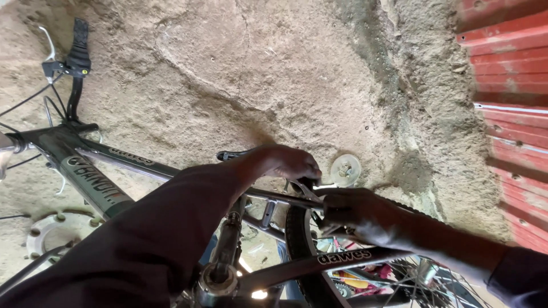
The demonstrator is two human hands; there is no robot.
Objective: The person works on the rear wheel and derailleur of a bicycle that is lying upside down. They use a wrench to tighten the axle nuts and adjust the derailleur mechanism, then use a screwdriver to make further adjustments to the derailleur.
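Sandy, uneven dirt ground (285, 74) carries a white round disc (345, 169) and the bicycle (97, 182).

1. A single head-worn camera looks steeply down, close above a bicycle frame (114, 188) on sandy ground (285, 68).
2. Both arms enter from the bottom edge; a red corrugated wall (514, 114) lines the right side.

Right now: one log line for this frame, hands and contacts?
left hand: on bike frame near rear tyre | right hand: gripping by tyre, held item unclear | white disc: on dirt ground
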